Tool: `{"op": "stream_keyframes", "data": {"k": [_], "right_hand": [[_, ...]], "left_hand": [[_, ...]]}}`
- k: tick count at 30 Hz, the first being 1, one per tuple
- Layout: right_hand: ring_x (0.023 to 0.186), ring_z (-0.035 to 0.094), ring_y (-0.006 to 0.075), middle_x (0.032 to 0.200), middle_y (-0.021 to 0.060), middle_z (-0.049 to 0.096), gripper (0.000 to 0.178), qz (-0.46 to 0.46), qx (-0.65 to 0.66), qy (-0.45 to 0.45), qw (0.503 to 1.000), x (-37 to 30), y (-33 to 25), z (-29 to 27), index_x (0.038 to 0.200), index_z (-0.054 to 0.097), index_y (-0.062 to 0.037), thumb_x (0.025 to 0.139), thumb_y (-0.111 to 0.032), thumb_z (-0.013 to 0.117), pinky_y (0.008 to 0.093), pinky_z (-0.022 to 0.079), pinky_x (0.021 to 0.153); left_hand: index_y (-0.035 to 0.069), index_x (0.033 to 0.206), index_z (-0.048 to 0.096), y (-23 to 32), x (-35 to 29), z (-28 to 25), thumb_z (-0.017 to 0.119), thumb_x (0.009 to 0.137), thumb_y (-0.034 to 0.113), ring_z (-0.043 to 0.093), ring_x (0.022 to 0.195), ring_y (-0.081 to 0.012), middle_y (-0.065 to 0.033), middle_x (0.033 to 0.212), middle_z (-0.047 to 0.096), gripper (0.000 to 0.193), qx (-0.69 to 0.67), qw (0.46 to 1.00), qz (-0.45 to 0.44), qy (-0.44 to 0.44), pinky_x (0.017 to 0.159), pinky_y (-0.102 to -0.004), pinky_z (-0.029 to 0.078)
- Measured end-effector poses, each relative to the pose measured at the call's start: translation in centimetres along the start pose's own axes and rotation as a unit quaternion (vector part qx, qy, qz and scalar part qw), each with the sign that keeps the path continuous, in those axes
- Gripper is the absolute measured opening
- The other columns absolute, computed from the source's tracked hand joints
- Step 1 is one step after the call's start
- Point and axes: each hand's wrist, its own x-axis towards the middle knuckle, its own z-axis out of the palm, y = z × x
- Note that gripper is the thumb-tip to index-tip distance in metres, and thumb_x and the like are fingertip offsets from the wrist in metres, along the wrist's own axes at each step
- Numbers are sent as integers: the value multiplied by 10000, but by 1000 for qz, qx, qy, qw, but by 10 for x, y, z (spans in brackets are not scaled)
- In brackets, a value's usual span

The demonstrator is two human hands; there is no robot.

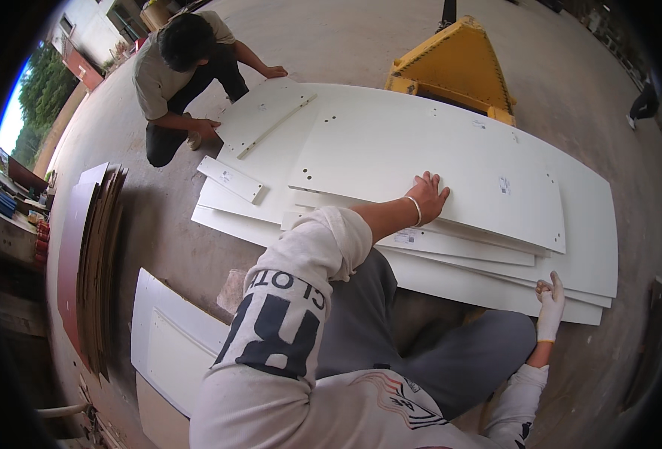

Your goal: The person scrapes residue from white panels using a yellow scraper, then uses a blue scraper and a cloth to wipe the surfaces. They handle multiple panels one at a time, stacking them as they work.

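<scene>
A stack of white flat panels lies in front of me, its sheets fanned out unevenly. My left hand [428,197], bare and with a pale band at the wrist, is spread on the near edge of the top panel [421,142]. My right hand [550,305] wears a white glove and is at the near right corner of a lower panel [581,280]. Its fingers are apart and partly extended; whether they touch the edge I cannot make out. Small dark holes and a pale label mark the top panel.
A crouching person [185,71] has both hands at the stack's far left end. There lie a narrow strip [277,127] and a short white board [230,179]. Behind stands a yellow pallet jack [454,67]. Brown boards [92,262] and white panels [174,337] are at left.
</scene>
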Motion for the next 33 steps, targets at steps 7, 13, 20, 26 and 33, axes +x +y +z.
{"op": "stream_keyframes", "data": {"k": [7, 13, 20, 26, 33], "right_hand": [[945, 601, 151, 1056, 105, 691, 563, -46, -150, -249, 956, -25, -117, 94, 1486, 522, 42, 923, 33, 541, 301, 516, 894], [889, 640, 168, 998, 112, 734, 531, -24, -226, -410, 883, -41, -157, 185, 1450, 573, -32, 920, 2, 582, 295, 530, 840], [1008, 726, 304, 1085, 97, 775, 450, -103, -495, -429, 749, -32, -117, 195, 1420, 617, -157, 976, -225, 588, 432, 568, 901], [1014, 734, 327, 1129, 101, 774, 410, -116, -546, -414, 719, -27, -123, 196, 1358, 655, -173, 972, -299, 599, 474, 578, 891], [1007, 741, 330, 1089, 131, 777, 430, -119, -522, -426, 730, -17, -132, 204, 1382, 630, -162, 987, -323, 582, 474, 585, 891]], "left_hand": [[-31, 1052, 656, 4, -22, -133, 697, 812, 130, 732, 853, -305, -170, 927, 735, 292, -176, 980, 86, 25, 672, -406, 541], [19, 977, 661, -20, -65, -198, 648, 795, 65, 744, 780, -347, -140, 789, 732, 189, -266, 960, 48, 74, 688, -452, 553], [76, 1079, 676, -63, -61, -223, 689, 866, 119, 733, 823, -368, -145, 829, 735, 217, -255, 961, -42, 95, 724, -494, 544], [160, 1150, 754, -126, 38, -193, 715, 931, 221, 723, 967, -318, -118, 1020, 769, 231, -304, 889, -202, 277, 831, -470, 530], [131, 1052, 828, -191, 174, -96, 552, 1022, 516, 661, 1142, -242, -98, 1037, 790, 476, -298, 869, -336, 209, 1100, -432, 322]]}}
